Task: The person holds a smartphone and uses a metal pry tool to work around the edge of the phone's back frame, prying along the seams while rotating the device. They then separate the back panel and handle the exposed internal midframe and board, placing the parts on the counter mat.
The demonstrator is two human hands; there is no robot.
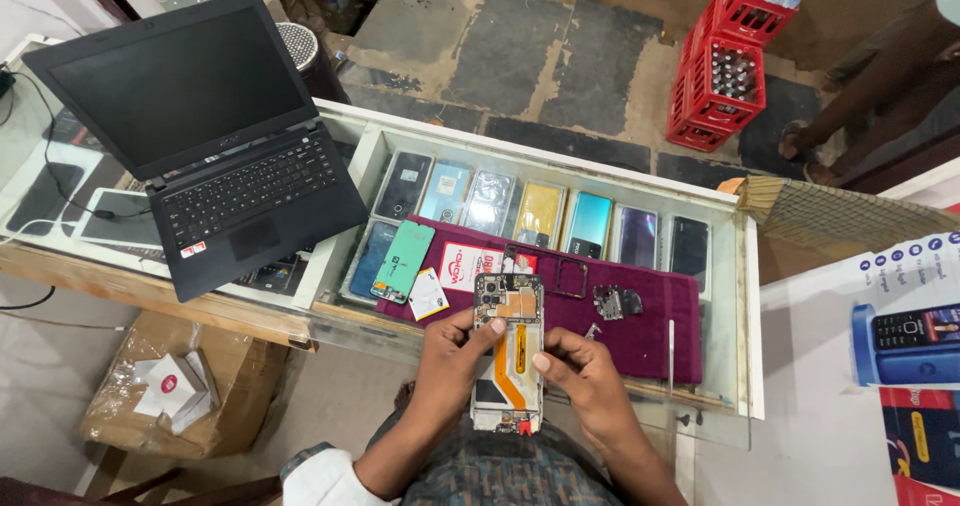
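Glass-topped display counter [745,296] with white frame; a row of phones laid flat beneath the glass. Maroon cloth [650,326] spread over the counter top. Black laptop [210,136], lid open and screen dark, sits at the counter's left end. Floor beyond the counter: large dark stone slabs [500,51] with sandy, worn joints. Stacked red bottle crates [722,76] stand on the floor at upper right. Cardboard box [160,386] wrapped in clear plastic lies below the counter, lower left. White shelf [830,366] at right. Even daylight, soft shadows.
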